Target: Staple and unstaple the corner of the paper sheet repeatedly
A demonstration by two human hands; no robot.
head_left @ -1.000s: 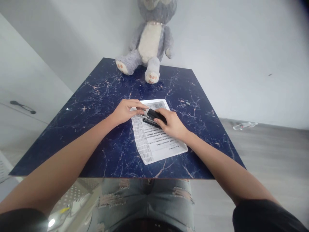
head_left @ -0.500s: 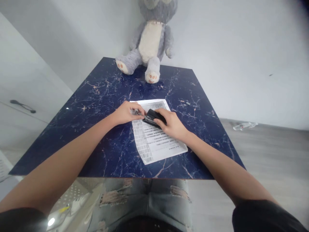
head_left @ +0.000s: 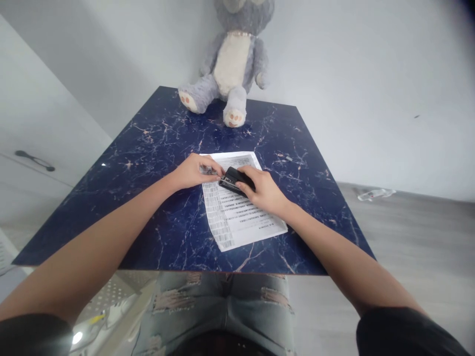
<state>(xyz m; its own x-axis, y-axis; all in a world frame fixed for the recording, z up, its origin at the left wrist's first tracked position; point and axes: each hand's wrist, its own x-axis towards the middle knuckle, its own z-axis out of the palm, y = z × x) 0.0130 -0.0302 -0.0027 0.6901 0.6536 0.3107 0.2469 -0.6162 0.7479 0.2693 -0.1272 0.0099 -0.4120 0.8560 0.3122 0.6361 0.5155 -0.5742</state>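
A black stapler (head_left: 234, 179) lies over printed paper sheets (head_left: 245, 222) on the blue marbled table. My right hand (head_left: 267, 193) is wrapped round the stapler's right end, thumb on the near side and fingers over its top. At the stapler's left end, which gapes apart, the fingertips of my left hand (head_left: 195, 172) are pinched together. Something thin and metallic shows by those fingertips, too small to tell whether it is a loose piece or part of the stapler. The sheets are slightly skewed, their left side covered in dense print.
A large grey and white teddy bear (head_left: 233, 69) sits at the table's far edge, against the wall. The blue table (head_left: 166, 123) ends just before my lap. A clear plastic item (head_left: 375, 194) lies on the floor at right.
My left fingers have shifted slightly at the stapler's open end. My right hand keeps its hold, and the paper stays in place; the view has moved a little.
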